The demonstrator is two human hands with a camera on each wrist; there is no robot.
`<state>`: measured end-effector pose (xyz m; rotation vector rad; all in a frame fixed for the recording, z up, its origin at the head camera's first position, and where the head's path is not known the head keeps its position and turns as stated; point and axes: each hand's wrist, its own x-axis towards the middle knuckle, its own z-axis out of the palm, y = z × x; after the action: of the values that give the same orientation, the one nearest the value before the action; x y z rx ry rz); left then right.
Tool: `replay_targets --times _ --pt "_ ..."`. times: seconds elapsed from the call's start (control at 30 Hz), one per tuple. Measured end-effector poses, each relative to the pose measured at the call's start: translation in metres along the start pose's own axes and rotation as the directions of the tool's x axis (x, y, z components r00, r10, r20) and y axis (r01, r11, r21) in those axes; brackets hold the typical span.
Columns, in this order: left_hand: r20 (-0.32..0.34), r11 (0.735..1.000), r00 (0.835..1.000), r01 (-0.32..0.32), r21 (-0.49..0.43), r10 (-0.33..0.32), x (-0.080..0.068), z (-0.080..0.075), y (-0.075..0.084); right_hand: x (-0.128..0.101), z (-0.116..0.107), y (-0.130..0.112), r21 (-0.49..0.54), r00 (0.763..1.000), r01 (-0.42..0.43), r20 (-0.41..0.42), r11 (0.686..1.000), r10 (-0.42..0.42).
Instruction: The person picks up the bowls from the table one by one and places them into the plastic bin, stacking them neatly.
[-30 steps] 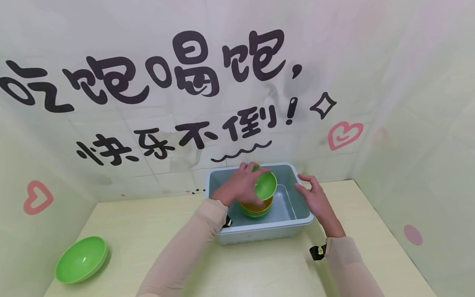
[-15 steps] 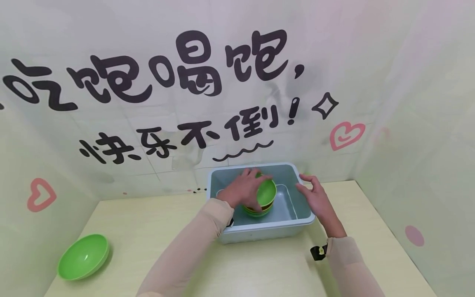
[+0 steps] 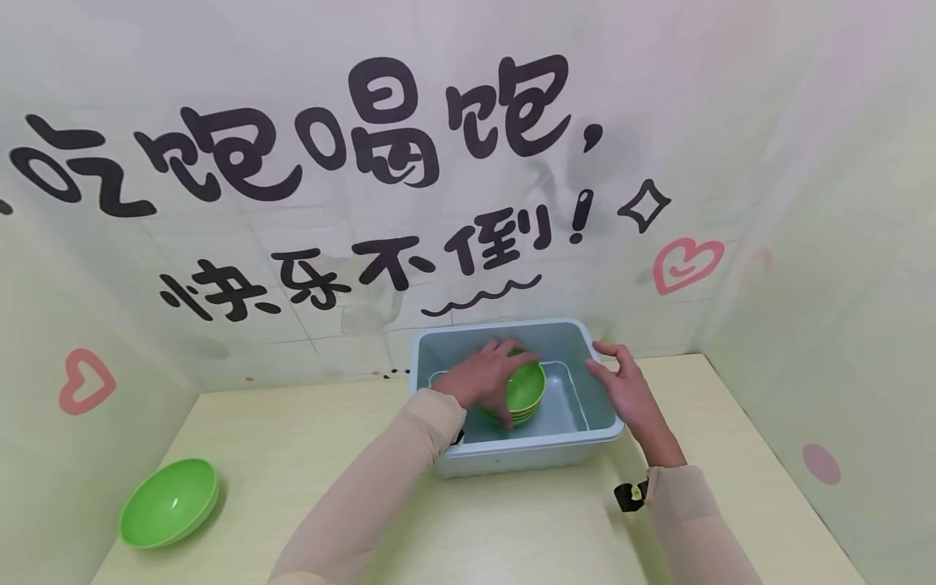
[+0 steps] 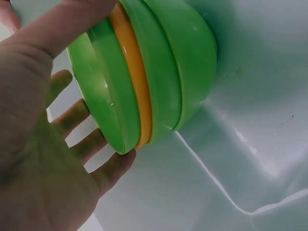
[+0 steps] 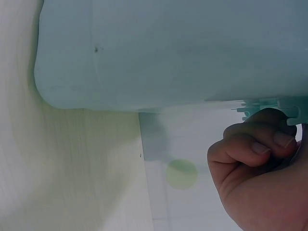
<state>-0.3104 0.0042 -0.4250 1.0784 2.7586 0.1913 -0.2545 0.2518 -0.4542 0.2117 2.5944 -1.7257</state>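
Observation:
In the head view my left hand reaches into a light blue plastic tub and holds the top green bowl across its rim. The left wrist view shows that bowl nested over an orange bowl, with more green bowls beneath. My thumb lies on one side of the rim, and the fingertips meet it on the other. My right hand grips the tub's right rim. Seen from the right wrist, its fingers curl under the rim beside the tub's outer wall.
A larger green bowl sits alone on the pale wooden table at the left. The tub stands close to the back wall, which carries black lettering. Side walls border the table left and right.
My left hand has lowered the green bowl onto the stack; the orange rim visible earlier is now covered in the head view. My right hand stays on the tub's rim.

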Motion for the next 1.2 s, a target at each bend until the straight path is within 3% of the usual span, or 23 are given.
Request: replay_targets --times 0.4,0.57,0.93,1.2 --pt "0.028 1.000 0.999 0.024 0.013 -0.025 0.001 0.001 0.002 0.000 0.001 -0.001 0.003 1.000 -0.014 0.004 1.000 0.014" --pt "0.021 0.997 1.000 0.003 -0.076 -0.001 0.003 -0.005 0.001 0.001 0.001 0.001 -0.012 1.000 -0.019 -0.002 1.000 0.019" --pt "-0.133 0.973 0.991 -0.032 -0.228 0.001 -0.002 -0.034 -0.002 0.000 0.001 -0.003 -0.006 1.000 -0.001 0.003 1.000 0.001" --pt "-0.313 0.972 0.950 -0.062 -0.226 -0.012 -0.021 -0.067 0.009 -0.002 0.001 -0.002 -0.002 1.000 -0.025 0.012 1.000 0.025"
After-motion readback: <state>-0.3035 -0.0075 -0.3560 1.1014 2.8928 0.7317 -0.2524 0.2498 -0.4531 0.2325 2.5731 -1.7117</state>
